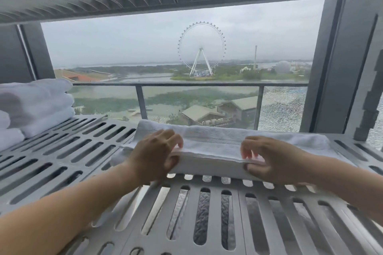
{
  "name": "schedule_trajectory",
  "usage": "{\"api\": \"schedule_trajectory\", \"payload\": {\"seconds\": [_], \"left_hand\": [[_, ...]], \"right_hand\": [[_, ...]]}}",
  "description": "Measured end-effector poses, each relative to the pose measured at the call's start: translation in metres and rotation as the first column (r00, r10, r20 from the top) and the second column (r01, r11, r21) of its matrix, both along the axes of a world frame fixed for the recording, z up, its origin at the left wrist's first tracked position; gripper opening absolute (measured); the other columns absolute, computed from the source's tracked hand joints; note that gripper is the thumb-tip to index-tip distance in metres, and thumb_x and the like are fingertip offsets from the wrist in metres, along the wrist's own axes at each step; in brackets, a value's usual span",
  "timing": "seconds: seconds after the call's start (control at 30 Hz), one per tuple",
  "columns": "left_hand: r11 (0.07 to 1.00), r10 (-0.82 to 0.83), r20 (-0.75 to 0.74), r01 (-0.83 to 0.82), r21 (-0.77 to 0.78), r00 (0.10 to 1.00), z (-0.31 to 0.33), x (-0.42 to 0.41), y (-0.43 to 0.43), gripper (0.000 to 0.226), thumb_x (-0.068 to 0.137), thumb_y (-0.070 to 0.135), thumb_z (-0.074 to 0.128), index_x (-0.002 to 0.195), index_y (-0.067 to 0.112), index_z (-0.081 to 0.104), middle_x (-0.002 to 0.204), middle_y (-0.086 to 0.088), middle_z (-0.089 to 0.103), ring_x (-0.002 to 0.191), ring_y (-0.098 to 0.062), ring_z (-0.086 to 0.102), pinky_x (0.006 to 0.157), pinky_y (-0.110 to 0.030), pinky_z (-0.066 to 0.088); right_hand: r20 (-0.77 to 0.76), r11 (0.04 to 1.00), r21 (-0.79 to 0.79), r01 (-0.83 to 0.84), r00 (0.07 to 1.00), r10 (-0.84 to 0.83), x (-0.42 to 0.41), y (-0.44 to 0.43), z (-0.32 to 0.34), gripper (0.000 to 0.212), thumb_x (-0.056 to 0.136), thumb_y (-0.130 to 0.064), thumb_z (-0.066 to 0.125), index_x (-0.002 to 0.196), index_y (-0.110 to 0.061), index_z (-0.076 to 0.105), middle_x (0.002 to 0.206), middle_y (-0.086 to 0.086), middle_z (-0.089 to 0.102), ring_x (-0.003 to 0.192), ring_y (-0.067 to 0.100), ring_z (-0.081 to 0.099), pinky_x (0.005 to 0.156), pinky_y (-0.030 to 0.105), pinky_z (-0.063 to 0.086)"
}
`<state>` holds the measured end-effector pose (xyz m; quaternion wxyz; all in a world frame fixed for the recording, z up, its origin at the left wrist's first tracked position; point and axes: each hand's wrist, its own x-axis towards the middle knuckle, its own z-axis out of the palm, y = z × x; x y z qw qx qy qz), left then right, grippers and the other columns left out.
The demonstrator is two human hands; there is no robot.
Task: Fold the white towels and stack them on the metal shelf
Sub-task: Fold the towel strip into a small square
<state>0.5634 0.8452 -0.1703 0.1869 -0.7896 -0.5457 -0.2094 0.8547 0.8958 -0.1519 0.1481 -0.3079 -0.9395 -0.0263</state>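
The white towel (213, 147), probably soft, light and floppy, lies toward the right edge of the metal shelf (207, 213), with left grip (157, 157) and right grip (269, 161) clamped on its near fold.

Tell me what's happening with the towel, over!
Grip: left hand and right hand pinch towel edge. It lies folded on shelf. Stack off to left, not in way.
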Motion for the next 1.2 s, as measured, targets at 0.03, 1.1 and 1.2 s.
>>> {"api": "schedule_trajectory", "payload": {"seconds": [0.03, 1.1, 1.2], "left_hand": [[1.000, 0.004, 0.015, -0.004, 0.014, 1.000, -0.003, -0.001, -0.002, 0.020, 0.079, 0.020, 0.062, 0.097, 0.017, 0.056, 0.098, -0.001, 0.059, 0.090, -0.022, 0.057, 0.073, -0.037, 0.049], [0.949, 0.103, -0.186, -0.152, -0.277, 0.977, 0.017, -0.036, -0.002, 0.038, 0.073, -0.007, 0.041, 0.083, 0.030, 0.036, 0.085, 0.010, 0.045, 0.079, -0.014, 0.044, 0.063, -0.027, 0.030], [0.927, 0.047, -0.137, -0.094, -0.362, 0.989, 0.021, -0.038, -0.004, 0.034, 0.068, -0.001, 0.043, 0.079, 0.031, 0.039, 0.078, 0.012, 0.045, 0.077, -0.014, 0.045, 0.059, -0.027, 0.032]], "right_hand": [[0.005, 1.000, 0.016, 0.000, 1.000, 0.000, -0.012, 0.000, 0.001, 0.014, 0.083, -0.042, 0.054, 0.091, -0.034, 0.045, 0.086, -0.022, 0.045, 0.080, 0.004, 0.048, 0.071, 0.022, 0.043], [-0.239, 0.971, -0.123, -0.204, 0.956, 0.171, -0.087, -0.002, -0.011, 0.037, 0.071, -0.004, 0.059, 0.096, -0.032, 0.063, 0.075, -0.013, 0.045, 0.067, -0.008, 0.045, 0.060, 0.008, 0.036], [-0.226, 0.971, -0.087, -0.222, 0.954, 0.198, -0.087, -0.004, -0.011, 0.033, 0.075, -0.006, 0.062, 0.097, -0.031, 0.066, 0.076, -0.015, 0.045, 0.066, -0.010, 0.045, 0.060, 0.007, 0.036]]}}
